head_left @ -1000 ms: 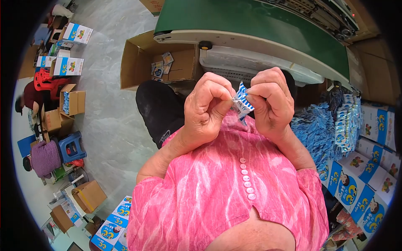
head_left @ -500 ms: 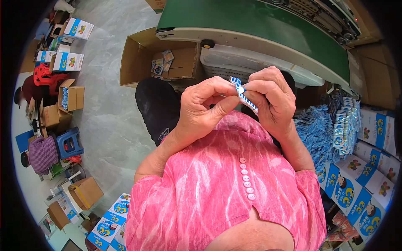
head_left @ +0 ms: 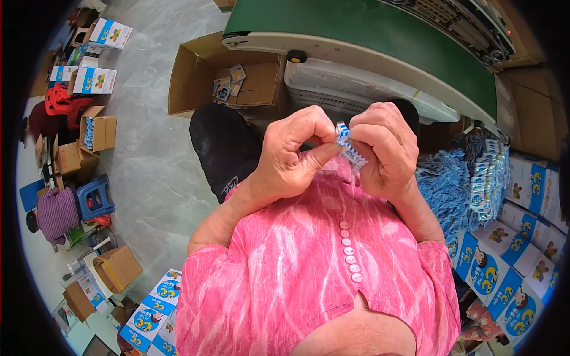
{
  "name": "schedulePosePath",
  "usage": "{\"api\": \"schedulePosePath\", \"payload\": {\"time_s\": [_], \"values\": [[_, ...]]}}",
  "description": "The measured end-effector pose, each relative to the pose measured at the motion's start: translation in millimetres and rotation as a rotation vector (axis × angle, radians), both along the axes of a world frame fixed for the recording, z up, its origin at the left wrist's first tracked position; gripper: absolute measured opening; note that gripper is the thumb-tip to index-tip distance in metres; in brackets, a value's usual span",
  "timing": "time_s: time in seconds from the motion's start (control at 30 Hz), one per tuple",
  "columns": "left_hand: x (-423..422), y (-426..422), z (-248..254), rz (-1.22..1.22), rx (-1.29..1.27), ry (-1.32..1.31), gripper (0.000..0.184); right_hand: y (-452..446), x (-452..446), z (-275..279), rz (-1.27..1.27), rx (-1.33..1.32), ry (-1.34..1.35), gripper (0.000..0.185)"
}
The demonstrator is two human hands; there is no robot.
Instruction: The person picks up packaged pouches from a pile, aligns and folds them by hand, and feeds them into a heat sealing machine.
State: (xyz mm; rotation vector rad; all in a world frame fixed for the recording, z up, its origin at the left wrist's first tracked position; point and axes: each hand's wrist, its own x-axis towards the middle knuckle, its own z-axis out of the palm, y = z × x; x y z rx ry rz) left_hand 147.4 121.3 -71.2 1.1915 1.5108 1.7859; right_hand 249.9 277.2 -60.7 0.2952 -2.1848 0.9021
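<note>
A small blue-and-white packet (head_left: 354, 155) is held up between the two bare hands, in front of the pink shirt (head_left: 320, 255). The left hand (head_left: 295, 151) has its grip pressed together, with the thumb and pointing finger pinching the packet on its left side. The right hand (head_left: 386, 145) is curled around the right side of the packet, and its grip pinches it too, but the fingers hide the tips.

Past the hands is a big green belt (head_left: 356, 29), with a white plastic basket (head_left: 380, 98) under its edge. Next to the basket is an open brown box (head_left: 193, 83) with a few little packs (head_left: 222, 89) in it. On the right, a heap of blue strips (head_left: 442, 181) sits near cartoon boxes (head_left: 484, 276). Far to the left, a person in a purple top (head_left: 57, 215) is beside a blue stool (head_left: 96, 199).
</note>
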Motion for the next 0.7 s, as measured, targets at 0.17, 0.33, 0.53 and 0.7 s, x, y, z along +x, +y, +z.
{"api": "schedulePosePath", "payload": {"time_s": [0.17, 0.33, 0.53, 0.7], "values": [[0.7, -0.6, -1.4, -0.023, 0.019, -0.09, 0.014, -3.0, 1.4, -6.7, -0.006, -0.119, 0.01, 0.016], [4.2, 2.3, -1.3, 0.003, 0.039, -0.174, 0.014, -2.5, 2.1, -4.0, -0.022, -0.216, -0.021, 0.012], [16.0, 16.5, 2.0, 0.082, 0.009, -0.247, 0.013, -0.6, -0.2, -7.2, -0.157, -0.291, -0.076, 0.009], [17.6, 15.4, -3.3, 0.124, -0.01, -0.405, 0.014, -7.1, -4.8, 3.7, -0.25, -0.431, -0.149, 0.006]]}}
